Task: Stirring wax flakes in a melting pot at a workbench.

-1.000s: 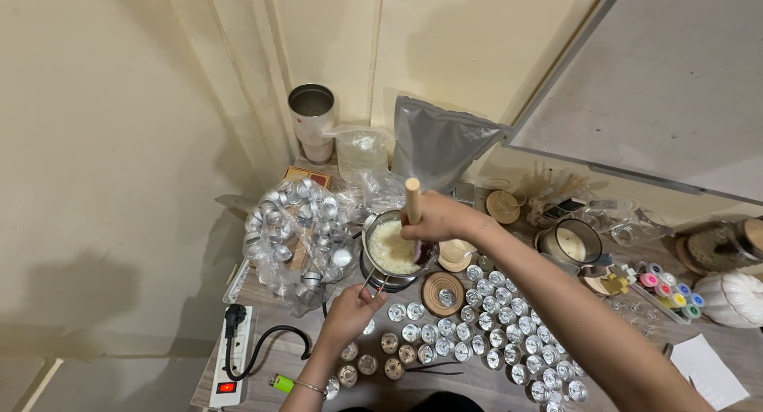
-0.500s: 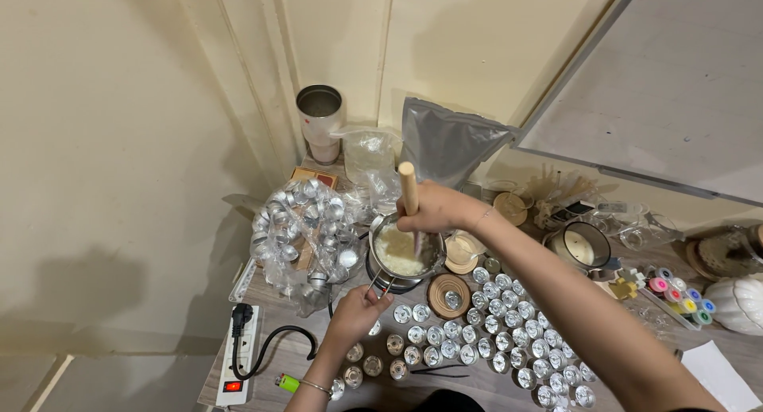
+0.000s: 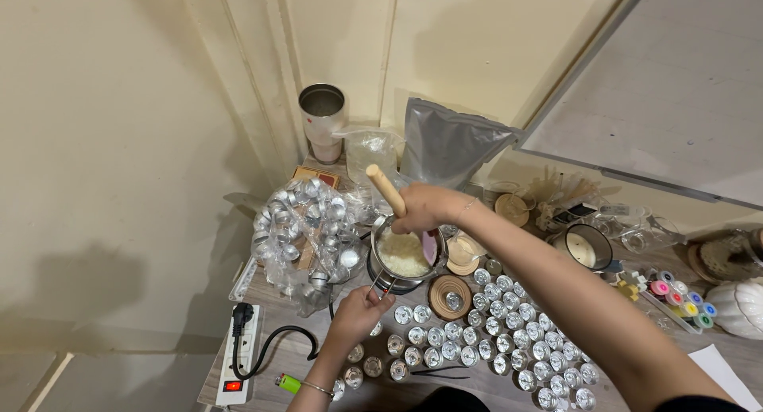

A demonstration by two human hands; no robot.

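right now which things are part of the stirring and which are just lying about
In use: right hand gripping the wooden-handled spatula; small metal pot of pale flakes; left hand on the pot's handle.

Lying about: bag of tealight cups; rows of tealight cups; green lighter; power strip; foil pouch.

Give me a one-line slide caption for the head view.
Right hand stirs pale flakes in a small metal pot with a wooden-handled spatula; left hand grips the pot's handle.
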